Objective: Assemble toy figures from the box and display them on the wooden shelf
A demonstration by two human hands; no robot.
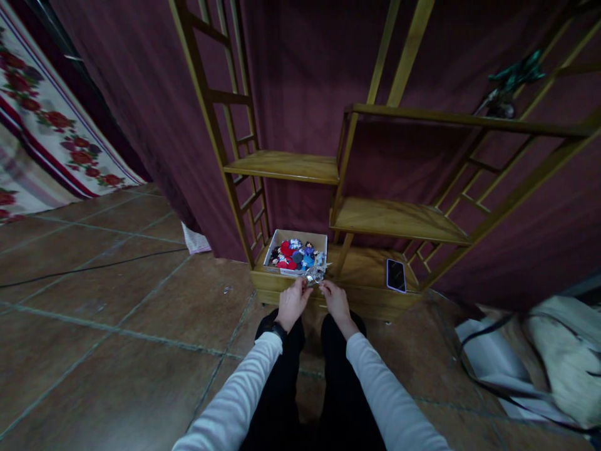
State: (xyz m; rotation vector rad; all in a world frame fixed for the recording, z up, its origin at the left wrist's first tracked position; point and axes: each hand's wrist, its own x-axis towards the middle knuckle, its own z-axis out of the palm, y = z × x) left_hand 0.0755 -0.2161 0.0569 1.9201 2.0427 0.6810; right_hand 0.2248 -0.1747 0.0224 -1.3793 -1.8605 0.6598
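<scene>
Between my two hands is a crinkled, shiny clear plastic wrapper (314, 274), held at the front right corner of a white box. My left hand (293, 302) pinches its left side, and a dark watch sits on that wrist. On the other side, the fingers of my right hand (336, 302) are closed on the wrapper's right edge. What may be inside the wrapper is too small to make out. Just beyond my hands, the white cardboard box (305, 234) stands on the low shelf, filled with several small red, blue and black figures (297, 254).
A wooden display rack (282, 164) rises ahead, its shelves at different heights. A phone (395, 275) lies on the lower shelf to the right. A green and silver object (507, 84) rests on the upper shelf. Bags (558, 357) lie on the floor at right; a cable (94, 268) runs at left.
</scene>
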